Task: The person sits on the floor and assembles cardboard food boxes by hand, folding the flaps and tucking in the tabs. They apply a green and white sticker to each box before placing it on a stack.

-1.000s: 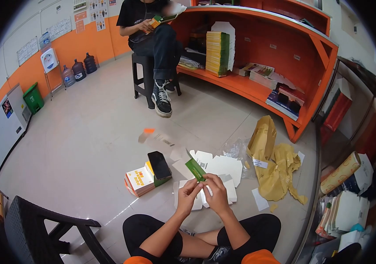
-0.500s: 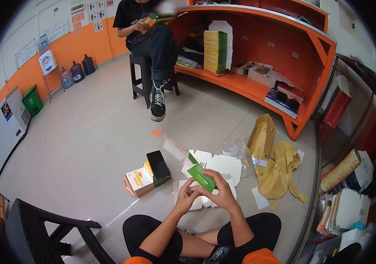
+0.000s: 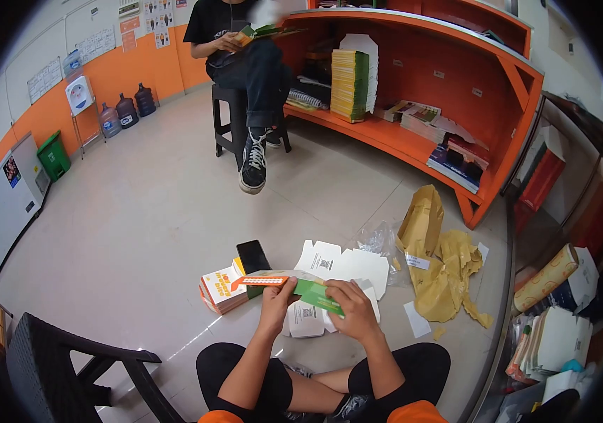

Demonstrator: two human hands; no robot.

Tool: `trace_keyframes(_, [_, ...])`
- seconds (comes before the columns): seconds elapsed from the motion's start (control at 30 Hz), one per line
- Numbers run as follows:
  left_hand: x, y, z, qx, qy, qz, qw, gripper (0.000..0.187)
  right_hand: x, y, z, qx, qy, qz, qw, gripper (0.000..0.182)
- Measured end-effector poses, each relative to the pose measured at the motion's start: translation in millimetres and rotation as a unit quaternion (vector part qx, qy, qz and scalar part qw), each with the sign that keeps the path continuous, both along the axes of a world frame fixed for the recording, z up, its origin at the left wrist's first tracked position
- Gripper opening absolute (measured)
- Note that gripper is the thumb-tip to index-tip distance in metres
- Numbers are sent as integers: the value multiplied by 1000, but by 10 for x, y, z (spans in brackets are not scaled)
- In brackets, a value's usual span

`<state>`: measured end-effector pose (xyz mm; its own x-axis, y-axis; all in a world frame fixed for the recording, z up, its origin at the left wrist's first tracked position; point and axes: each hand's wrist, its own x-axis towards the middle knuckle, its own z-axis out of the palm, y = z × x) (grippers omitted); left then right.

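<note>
Both hands hold a green, white and orange printed cardboard sheet [image 3: 319, 292] above the floor. My left hand [image 3: 277, 306] pinches it near the middle, where the long orange-edged part stretches out to the left. My right hand [image 3: 355, 309] grips the green part at its right end. Beneath and beyond the hands lie flat white box blanks [image 3: 361, 268] with small printed codes. To the left, a stack of white, yellow and orange printed cards [image 3: 222, 287] rests on the floor, and a black phone [image 3: 252, 255] lies on it, partly behind the sheet.
Torn brown paper [image 3: 449, 271] and clear plastic [image 3: 379, 240] lie to the right. A black stool [image 3: 83, 366] stands at the lower left. Another person [image 3: 248, 77] sits ahead by an orange shelf [image 3: 414, 151]. Books and papers [image 3: 551, 342] are piled at the far right.
The sheet has turned and now extends left over the phone's lower edge. My left hand has shifted left and up, and my right hand slightly right.
</note>
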<state>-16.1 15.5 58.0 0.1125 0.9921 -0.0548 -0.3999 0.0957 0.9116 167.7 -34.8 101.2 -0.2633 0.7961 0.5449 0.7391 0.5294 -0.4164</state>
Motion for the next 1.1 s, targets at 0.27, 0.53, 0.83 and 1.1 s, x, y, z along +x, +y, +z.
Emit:
trace_keyframes(0.27, [48,-38,-175,149,255,43,955,27,-29,70,-171,-34,184,-6,982,15])
trace_keyframes(0.53, [158,-130,-709,429,429,90,790,32,-13,119,-329,-137,404,-9,904,9])
trace_keyframes(0.83, [206,-214,-620,280,147,-83,945,47,-9,56,-181,-68,264,-52,961,7])
trace_keyframes(1.1, [43,-102,-817,354,413,-45,838,48,-47,7,-79,-12,235,-54,970,7])
